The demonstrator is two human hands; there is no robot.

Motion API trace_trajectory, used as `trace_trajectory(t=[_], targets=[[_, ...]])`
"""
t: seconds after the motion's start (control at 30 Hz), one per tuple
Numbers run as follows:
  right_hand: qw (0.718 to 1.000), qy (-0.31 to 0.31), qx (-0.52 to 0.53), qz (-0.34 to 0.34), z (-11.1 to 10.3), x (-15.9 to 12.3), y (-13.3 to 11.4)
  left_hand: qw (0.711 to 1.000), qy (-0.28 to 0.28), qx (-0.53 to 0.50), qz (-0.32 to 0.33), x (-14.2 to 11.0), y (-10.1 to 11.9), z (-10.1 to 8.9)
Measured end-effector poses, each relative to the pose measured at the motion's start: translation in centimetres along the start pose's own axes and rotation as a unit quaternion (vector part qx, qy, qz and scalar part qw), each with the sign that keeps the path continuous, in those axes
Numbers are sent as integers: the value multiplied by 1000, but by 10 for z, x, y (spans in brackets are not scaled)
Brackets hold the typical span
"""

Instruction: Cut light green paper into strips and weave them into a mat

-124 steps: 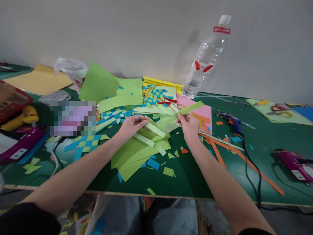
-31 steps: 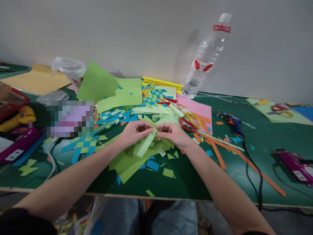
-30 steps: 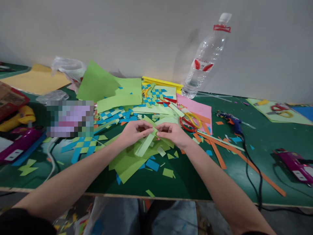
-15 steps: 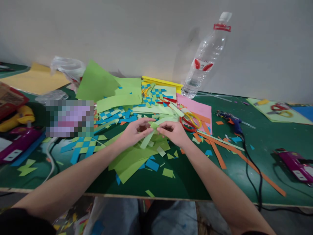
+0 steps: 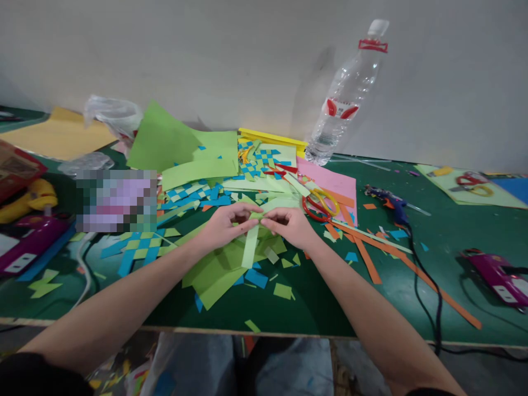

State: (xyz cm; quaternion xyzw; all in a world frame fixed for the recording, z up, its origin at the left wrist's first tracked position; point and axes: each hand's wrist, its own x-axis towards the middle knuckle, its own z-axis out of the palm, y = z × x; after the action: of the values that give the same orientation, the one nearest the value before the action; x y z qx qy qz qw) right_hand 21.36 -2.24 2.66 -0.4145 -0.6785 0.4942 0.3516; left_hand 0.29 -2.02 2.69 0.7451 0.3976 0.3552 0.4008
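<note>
Pale and brighter green paper strips cross between my fingertips, one pale end hanging down toward me. My left hand pinches the crossing from the left, thumb and fingers closed on it. From the right, my right hand pinches the same spot, its thumb tip almost meeting the left one. My fingers hide part of the crossing. Under the hands lie green paper sheets with small green and blue scraps around them. Just beyond my right hand rest scissors with red and yellow handles.
Woven blue-green paper pieces lie left and behind. A plastic bottle leans on the wall. To the right are a glue gun, its black cord, orange strips and a purple power strip. Another purple power strip sits left.
Four seconds ago my hands were apart, holding separate strips; they came together and the strips now cross. In the last second the hanging pale strip has turned from slanting left to nearly straight down.
</note>
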Motion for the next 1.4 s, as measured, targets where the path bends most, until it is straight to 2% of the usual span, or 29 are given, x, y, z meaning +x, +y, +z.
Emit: trace_trajectory(t=[0.13,0.4,0.63,0.97,1.13,1.23,1.4], targets=[[1000,0,-9,-3,-2,0,2,1000,-6,8,6,0,0,-1],[999,-13,36,9,-5,1,7,1000,-25,1,16,0,-1,-2],[999,-14,52,9,-3,1,6,997,-54,-41,-26,1,-7,0],[1000,-6,20,7,-2,2,4,997,6,-58,-48,5,-2,-1],[1000,-6,14,4,-3,1,4,993,37,-72,-81,6,0,-2],[1000,14,7,16,-5,2,4,984,89,-105,-115,8,-3,-3],[995,95,32,17,-7,6,6,959,188,-149,-152,11,-11,-6]])
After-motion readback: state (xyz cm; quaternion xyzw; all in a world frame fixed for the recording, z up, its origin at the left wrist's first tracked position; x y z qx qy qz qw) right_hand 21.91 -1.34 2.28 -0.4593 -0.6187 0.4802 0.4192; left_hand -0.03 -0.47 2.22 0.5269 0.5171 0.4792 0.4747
